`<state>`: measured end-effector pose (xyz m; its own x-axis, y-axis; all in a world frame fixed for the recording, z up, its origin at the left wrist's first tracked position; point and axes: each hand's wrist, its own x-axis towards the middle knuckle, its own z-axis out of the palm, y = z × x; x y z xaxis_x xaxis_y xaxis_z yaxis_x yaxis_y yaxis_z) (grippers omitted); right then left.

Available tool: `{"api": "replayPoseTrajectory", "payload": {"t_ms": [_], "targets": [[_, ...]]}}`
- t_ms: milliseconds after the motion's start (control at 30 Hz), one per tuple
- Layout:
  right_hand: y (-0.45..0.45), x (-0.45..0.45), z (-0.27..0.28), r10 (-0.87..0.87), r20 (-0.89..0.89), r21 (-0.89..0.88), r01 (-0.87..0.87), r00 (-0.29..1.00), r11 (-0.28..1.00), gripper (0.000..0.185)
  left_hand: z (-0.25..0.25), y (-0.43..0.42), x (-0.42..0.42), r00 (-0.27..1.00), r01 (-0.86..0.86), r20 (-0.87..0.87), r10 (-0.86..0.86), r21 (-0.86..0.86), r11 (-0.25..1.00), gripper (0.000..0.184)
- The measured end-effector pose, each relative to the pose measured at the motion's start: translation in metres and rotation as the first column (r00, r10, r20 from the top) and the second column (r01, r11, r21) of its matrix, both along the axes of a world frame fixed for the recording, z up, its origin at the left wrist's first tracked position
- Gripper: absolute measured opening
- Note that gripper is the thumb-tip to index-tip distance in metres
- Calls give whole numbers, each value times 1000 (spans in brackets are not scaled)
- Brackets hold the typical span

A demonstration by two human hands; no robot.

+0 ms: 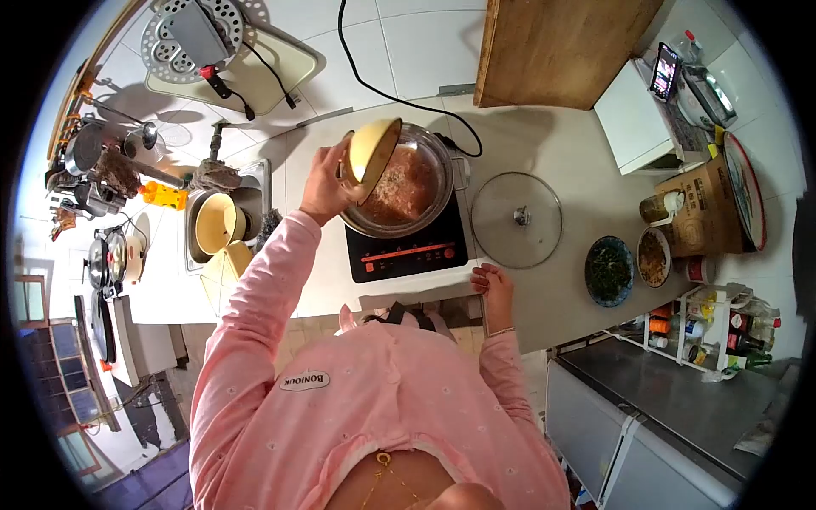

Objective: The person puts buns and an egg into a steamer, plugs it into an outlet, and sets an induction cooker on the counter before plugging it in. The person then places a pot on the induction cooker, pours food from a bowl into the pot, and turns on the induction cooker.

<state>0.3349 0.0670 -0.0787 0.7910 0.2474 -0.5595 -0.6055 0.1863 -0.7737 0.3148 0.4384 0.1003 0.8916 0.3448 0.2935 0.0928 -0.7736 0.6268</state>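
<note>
My left hand (325, 185) is closed on the rim of a yellow bowl (371, 153), which is tipped on its side above the left part of a metal pot (447, 167). Reddish-brown food, apparently meat in liquid, (406, 185) fills the pot. Under the pot is a black induction cooker (408, 257) with a red-lit control strip. My right hand (495, 287) rests at the counter's front edge with its fingers loosely curled and nothing visible in them. Just beyond it, a glass lid (520, 218) lies flat on the counter.
At left, a sink (265, 180) holds a yellow pot (217, 223). On the right are a bowl of chopped greens (609, 272), a smaller bowl of yellowish food (653, 257), a cardboard box (699, 206) and a bottle rack (718, 327). A black cord (374, 89) runs behind the pot.
</note>
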Motion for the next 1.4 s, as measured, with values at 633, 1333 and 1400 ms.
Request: {"api": "replayPoseTrajectory", "payload": {"t_ms": [633,1333,1400], "targets": [[126,-83,64,750,647,-667,-373,140,645,20,-44,33,-68,987,79,73,145,-996,-39,55],[87,-81,54,574,571,-606,-169,588,777,21,-63,54,-118,909,396,285,303,-817,-420,61],[68,-77,38,571,547,-683,-68,613,727,21,-67,59,-144,909,335,200,365,-873,-355,63]]}}
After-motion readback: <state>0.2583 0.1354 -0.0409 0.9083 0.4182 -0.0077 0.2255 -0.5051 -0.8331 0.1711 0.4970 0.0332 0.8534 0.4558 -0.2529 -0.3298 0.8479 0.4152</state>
